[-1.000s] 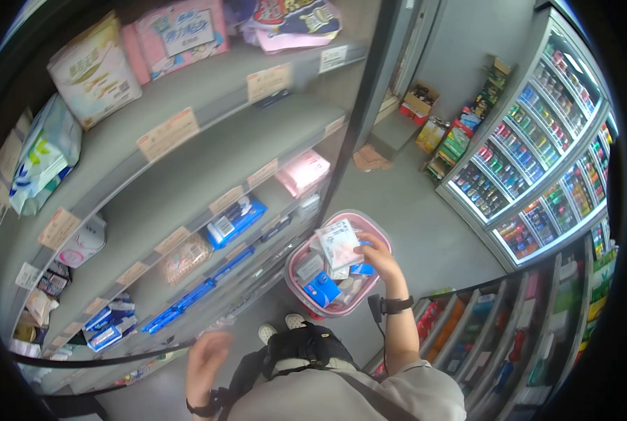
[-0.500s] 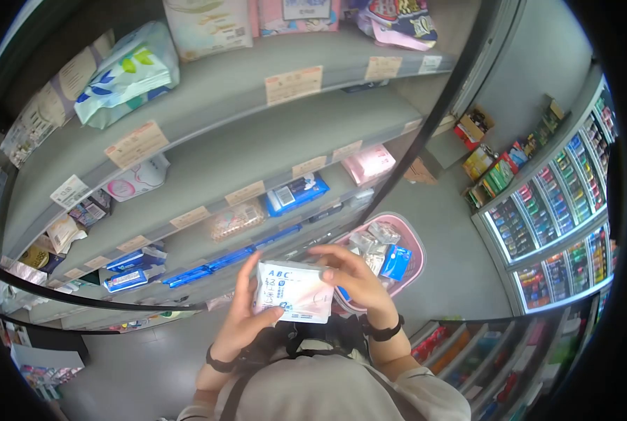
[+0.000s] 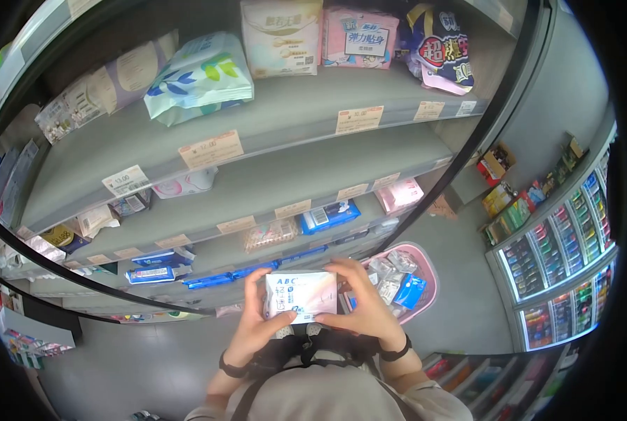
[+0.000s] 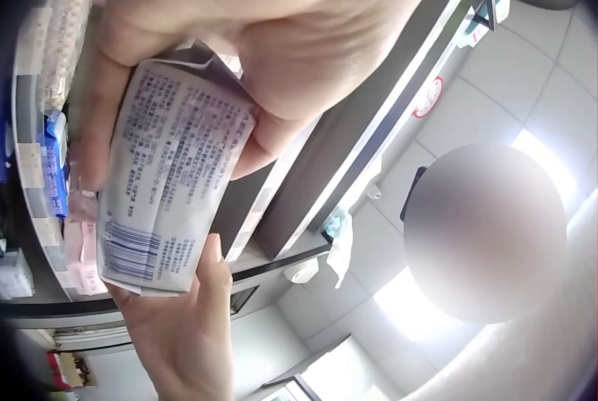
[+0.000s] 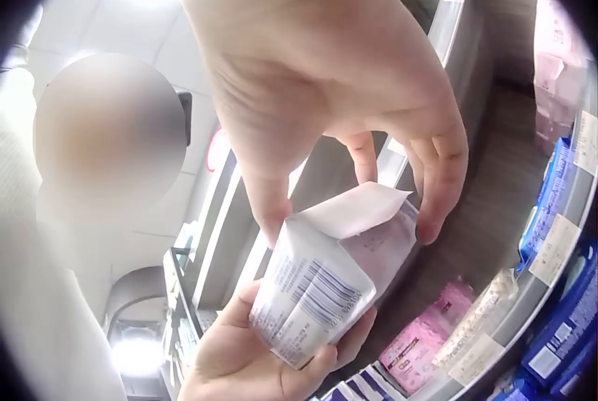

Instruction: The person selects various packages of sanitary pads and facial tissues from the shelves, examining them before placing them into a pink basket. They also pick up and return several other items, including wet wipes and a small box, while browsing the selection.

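A white and pale pink packet marked ABC (image 3: 301, 297) is held upright in front of the body by both hands. My left hand (image 3: 256, 319) grips its left end, thumb on the front face. At the other end my right hand (image 3: 362, 305) pinches it, thumb low on the front and fingers at the top corner. In the left wrist view, printed text and a barcode cover the narrow side of the packet (image 4: 168, 177). The right wrist view shows a folded flap on the end of the packet (image 5: 313, 293).
Curved shelves (image 3: 271, 126) with several packages stand ahead and to the left. A pink basket (image 3: 434, 275) holding several packets is on the floor beyond my right hand. Lit drink coolers (image 3: 566, 245) stand at the right, with cartons (image 3: 496, 163) by the wall.
The packet came out of the basket area in my right hand, and my left hand took hold of its other end. Since then it has turned more level, and the head view has shifted left.
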`<action>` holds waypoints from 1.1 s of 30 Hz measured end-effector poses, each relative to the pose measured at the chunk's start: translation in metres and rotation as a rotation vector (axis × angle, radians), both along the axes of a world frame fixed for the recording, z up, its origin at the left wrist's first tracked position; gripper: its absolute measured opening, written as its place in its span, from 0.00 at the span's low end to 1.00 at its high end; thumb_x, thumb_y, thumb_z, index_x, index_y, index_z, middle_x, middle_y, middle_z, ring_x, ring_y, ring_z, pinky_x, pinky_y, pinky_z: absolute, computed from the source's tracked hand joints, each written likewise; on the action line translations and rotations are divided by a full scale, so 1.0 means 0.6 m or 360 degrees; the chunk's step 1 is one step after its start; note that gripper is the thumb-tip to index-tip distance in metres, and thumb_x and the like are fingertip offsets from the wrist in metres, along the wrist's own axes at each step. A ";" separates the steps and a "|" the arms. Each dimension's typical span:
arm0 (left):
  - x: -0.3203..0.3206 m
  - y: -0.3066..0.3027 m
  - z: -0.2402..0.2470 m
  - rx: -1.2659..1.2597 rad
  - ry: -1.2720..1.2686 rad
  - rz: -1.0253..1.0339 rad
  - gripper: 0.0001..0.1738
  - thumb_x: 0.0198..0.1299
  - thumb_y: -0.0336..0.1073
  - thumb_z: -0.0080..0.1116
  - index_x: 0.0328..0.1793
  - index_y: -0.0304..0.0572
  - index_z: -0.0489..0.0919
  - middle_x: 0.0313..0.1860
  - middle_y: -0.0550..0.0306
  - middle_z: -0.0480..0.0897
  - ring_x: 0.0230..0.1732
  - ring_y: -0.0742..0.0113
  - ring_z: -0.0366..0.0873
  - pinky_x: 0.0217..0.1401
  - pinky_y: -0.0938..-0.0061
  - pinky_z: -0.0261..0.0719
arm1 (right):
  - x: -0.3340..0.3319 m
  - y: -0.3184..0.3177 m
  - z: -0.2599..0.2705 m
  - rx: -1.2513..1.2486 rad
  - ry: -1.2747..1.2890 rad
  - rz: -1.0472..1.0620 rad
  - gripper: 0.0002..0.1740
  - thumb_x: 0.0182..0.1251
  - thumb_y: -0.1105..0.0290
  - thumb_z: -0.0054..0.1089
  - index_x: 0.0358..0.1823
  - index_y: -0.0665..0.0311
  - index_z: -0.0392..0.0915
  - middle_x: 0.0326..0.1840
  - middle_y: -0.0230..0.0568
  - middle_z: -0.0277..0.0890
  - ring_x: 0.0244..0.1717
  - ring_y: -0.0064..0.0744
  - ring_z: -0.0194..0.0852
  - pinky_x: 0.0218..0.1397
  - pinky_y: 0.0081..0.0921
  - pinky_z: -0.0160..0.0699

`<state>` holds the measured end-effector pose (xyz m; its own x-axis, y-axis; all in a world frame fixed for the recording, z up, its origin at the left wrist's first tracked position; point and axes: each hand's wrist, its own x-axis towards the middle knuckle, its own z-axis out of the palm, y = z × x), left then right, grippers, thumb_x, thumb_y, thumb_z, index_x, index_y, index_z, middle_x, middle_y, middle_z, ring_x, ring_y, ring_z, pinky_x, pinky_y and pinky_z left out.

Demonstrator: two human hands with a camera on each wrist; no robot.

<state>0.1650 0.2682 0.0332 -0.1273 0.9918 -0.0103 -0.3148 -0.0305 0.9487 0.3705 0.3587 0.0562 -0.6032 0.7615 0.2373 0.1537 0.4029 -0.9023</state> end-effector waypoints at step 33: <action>-0.097 -0.137 -0.037 -0.0006 0.0020 0.0153 0.19 0.61 0.25 0.55 0.59 0.36 0.74 0.51 0.51 0.82 0.54 0.61 0.80 0.54 0.69 0.77 | -0.161 0.302 0.209 0.0288 -0.0591 0.0038 0.24 0.62 0.66 0.69 0.57 0.68 0.77 0.52 0.47 0.81 0.54 0.36 0.78 0.56 0.31 0.76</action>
